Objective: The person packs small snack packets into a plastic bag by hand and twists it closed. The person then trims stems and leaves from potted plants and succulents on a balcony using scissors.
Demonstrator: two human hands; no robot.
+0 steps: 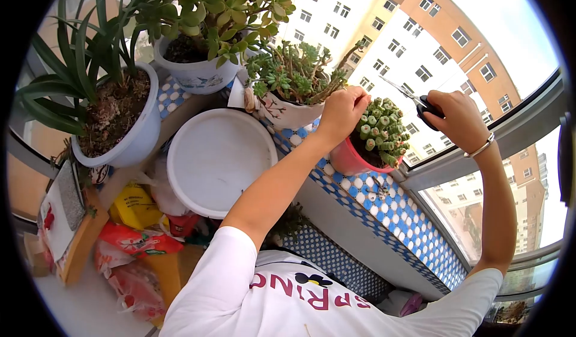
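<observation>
Right hand (459,120), frame's upper right: closed round scissors (425,106), blades apart. Left hand (347,112), upper centre: fingers curled (contents hidden), between white pot (285,112) and red pot (349,159).

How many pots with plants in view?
4: pale pot far left, white pot beside it, patterned pot left of the left hand, red pot below that hand. Greenery under the ledge may hide more.

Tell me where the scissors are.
In the head view's upper right, the scissors are in the right hand, above and to the right of the red pot.
</observation>
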